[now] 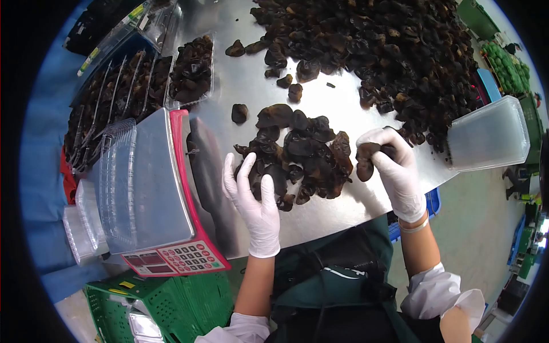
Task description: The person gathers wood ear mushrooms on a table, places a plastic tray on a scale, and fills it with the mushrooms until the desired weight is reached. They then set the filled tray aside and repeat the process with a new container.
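Note:
My left hand (pixel 255 211), in a white glove, rests at the left edge of a small heap of wood ear mushrooms (pixel 309 151) on the steel table. Its fingers are spread and hold nothing that I can see. To the right of that heap, my gloved right hand (pixel 394 168) pinches a dark wood ear mushroom (pixel 366 160) between thumb and fingers, just above the tabletop. Beyond both hands lies a large pile of wood ear mushrooms (pixel 366 40), with a few loose pieces (pixel 239 113) between the pile and the heap.
A red-rimmed scale (pixel 197 240) with a clear plastic tray (pixel 118 183) on it stands at left. Filled trays (pixel 191 74) sit behind it. Stacked clear containers (pixel 489 137) lie at the table's right edge. Below left is a green crate (pixel 189 303), below right a blue basket (pixel 433 203).

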